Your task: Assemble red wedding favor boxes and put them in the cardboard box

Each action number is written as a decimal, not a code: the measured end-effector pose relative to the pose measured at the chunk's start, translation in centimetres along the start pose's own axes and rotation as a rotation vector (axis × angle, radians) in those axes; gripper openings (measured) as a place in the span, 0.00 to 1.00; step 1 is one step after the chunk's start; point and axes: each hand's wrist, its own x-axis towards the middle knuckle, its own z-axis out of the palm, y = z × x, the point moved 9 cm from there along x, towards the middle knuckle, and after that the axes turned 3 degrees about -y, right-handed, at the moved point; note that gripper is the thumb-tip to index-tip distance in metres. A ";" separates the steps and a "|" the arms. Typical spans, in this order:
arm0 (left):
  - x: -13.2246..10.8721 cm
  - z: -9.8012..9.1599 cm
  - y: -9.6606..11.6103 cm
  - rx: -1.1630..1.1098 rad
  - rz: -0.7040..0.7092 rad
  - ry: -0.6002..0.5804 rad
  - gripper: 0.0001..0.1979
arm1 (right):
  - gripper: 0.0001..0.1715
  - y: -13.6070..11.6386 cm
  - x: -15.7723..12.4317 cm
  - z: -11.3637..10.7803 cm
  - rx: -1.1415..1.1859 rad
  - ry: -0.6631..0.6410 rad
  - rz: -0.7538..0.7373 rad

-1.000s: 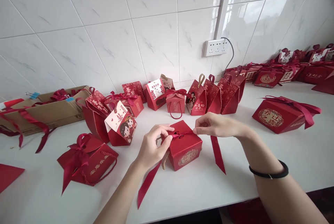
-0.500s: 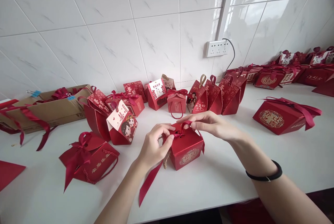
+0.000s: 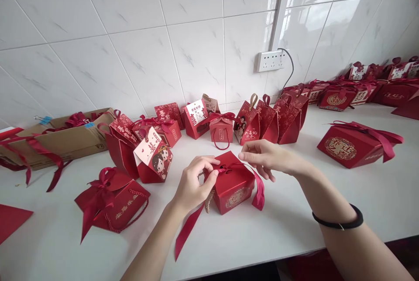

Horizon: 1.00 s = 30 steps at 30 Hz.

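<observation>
A red gift box (image 3: 231,188) with a gold round emblem stands on the white table in front of me. Dark red ribbon (image 3: 258,193) runs across its top; one end drapes over the right side, the other trails down at the left onto the table. My left hand (image 3: 197,180) pinches the ribbon between thumb and index finger at the box's upper left. Just off the box's right back corner, my right hand (image 3: 266,159) hovers with its fingers apart, holding nothing. A gold cord lies partly hidden by the left hand at the box's side.
A finished-looking red box with a bow (image 3: 113,200) is on the left, another bowed box (image 3: 356,145) on the right. Several small boxes (image 3: 268,119) line the tiled wall. A cardboard carton (image 3: 78,141) holds ribbons at far left. A power socket (image 3: 271,61) is on the wall.
My right hand has let go of the ribbon and moved slightly right, away from the box top. The ribbon's right end now hangs over the box's side. The left hand keeps its pinch.
</observation>
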 end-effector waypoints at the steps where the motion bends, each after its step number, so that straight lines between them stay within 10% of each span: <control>1: 0.0 0.0 0.0 0.001 0.002 -0.001 0.08 | 0.23 -0.1 -0.1 0.2 -0.062 -0.015 0.005; 11: 0.0 0.1 0.1 -0.005 0.011 -0.004 0.08 | 0.11 0.4 -0.3 -0.3 -0.273 -0.061 0.052; 30: 0.0 0.0 0.3 0.006 0.021 -0.003 0.08 | 0.27 0.6 0.1 -0.7 -0.265 -0.109 -0.062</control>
